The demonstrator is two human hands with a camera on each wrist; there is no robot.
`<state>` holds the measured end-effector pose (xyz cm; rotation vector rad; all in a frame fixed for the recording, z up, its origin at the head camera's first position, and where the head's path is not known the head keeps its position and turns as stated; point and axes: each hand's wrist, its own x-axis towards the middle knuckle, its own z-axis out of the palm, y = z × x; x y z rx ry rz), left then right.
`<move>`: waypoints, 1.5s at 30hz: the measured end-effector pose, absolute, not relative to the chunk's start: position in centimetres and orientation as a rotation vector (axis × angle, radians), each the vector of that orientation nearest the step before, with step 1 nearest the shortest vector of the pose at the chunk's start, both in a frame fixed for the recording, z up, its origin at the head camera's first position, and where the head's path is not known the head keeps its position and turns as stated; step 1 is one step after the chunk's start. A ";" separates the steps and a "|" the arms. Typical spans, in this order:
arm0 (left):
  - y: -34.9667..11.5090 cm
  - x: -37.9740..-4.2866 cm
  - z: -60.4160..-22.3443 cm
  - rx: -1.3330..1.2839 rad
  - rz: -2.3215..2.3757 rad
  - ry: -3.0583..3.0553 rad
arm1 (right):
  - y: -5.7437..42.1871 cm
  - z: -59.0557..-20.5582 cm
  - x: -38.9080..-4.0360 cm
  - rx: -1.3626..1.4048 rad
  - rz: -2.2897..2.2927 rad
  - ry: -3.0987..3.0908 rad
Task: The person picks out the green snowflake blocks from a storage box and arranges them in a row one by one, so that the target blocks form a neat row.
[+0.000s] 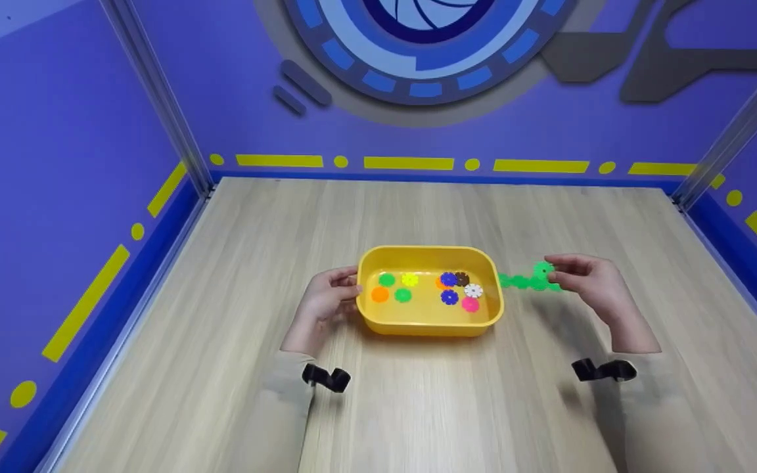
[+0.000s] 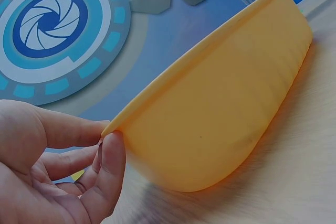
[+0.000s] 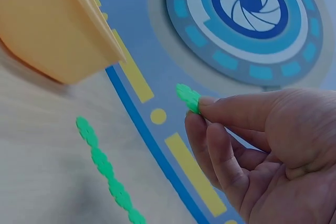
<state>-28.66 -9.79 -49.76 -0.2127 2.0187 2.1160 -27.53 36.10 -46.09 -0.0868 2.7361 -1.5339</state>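
My left hand (image 1: 327, 299) pinches the rim of a yellow plastic bin (image 1: 431, 330) at its left end, thumb and finger on either side of the lip in the left wrist view. Inside lie several flower-shaped discs in green, orange, yellow, blue, brown, white and pink, such as the pink disc (image 1: 470, 304). My right hand (image 1: 594, 286) pinches a green flower disc (image 3: 187, 97) between thumb and fingertips, above the table. Below it a chain of linked green discs (image 3: 108, 169) lies on the table, just right of the bin; part of it is hidden by the hand in the head view.
The wood-grain table (image 1: 418, 401) is enclosed by blue printed panels at the back and both sides, with metal posts (image 1: 175, 118) at the corners. Black bands (image 1: 327, 378) sit on both sleeves.
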 end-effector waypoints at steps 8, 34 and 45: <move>-9.8 -28.7 -49.9 -0.223 2.104 2.014 | 38.8 -46.7 -27.3 -0.010 -1.604 2.712; -9.9 -28.7 -49.9 -0.209 2.136 1.986 | 45.6 -48.1 -26.1 0.341 -2.170 2.349; -9.8 -28.7 -49.8 -0.230 2.120 1.991 | 47.3 -49.4 -26.9 0.642 -2.099 2.399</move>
